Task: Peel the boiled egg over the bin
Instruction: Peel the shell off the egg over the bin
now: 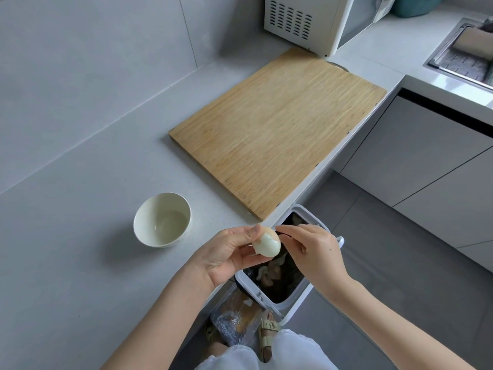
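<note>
while our left hand cups the egg just above the bin's near rim, our right hand pinches at its top, where a tan cap of shell remains; most looks peeled white. whether those fingertips actually grip shell is unclear, and the bin's contents are murky.

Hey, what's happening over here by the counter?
A person is peeling a boiled egg over an open white bin on the floor beside the counter. The left hand cradles the egg, which is mostly bare and white, with a brownish patch of shell left on top. The right hand is pinching at that top edge. On the counter sit a white bowl holding a little clear liquid and a bare wooden cutting board.
</note>
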`<action>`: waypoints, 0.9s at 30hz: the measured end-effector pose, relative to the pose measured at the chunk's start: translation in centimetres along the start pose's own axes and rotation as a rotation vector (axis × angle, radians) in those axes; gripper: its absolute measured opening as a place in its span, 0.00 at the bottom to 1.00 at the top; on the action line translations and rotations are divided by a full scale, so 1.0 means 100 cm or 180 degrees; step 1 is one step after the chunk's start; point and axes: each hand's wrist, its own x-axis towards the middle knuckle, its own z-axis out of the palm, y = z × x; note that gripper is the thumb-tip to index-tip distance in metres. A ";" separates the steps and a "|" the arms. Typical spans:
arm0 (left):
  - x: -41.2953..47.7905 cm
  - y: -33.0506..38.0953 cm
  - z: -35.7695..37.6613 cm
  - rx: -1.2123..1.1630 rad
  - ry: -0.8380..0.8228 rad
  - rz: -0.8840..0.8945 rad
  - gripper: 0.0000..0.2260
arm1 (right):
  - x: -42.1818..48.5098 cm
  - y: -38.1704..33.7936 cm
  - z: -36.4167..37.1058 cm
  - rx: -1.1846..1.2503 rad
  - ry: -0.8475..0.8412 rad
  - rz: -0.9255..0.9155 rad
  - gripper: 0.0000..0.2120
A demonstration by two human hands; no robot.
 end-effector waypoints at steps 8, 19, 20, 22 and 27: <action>0.002 -0.002 0.002 -0.0048 0.0195 0.0049 0.17 | 0.001 -0.011 -0.009 0.0462 -0.0182 0.0168 0.12; 0.005 -0.001 0.004 -0.0030 0.0127 0.0124 0.14 | 0.007 -0.016 -0.009 0.0913 -0.0779 0.0492 0.24; 0.004 -0.001 0.004 -0.0016 0.0082 0.0122 0.15 | 0.008 -0.015 -0.008 0.0941 -0.0793 0.0510 0.24; 0.004 -0.001 0.004 0.0136 0.0089 0.0159 0.16 | 0.009 -0.016 -0.008 0.1051 -0.0791 0.0481 0.24; 0.002 0.000 0.001 0.0435 0.0264 0.0201 0.19 | 0.011 -0.015 -0.013 0.1327 -0.0983 0.0361 0.23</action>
